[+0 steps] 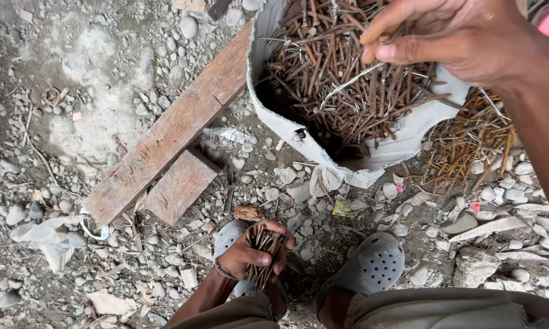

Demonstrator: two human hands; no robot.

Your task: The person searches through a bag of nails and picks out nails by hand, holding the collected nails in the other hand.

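My left hand (250, 253) is low in the view, above my left grey clog, closed around a bundle of rusty nails (263, 247). My right hand (451, 36) reaches in from the top right over a cut white container (286, 125) heaped with rusty nails (335, 79). Its fingertips are pinched together on a nail at the top of the heap. A thin pale wire runs across the nails under that hand.
Two weathered wooden planks (171, 131) lie diagonally on gravel ground to the left of the container. More rusty nails (469, 146) are piled on the ground to its right. My right grey clog (369, 265) stands below, and a crumpled white scrap (49, 234) lies at left.
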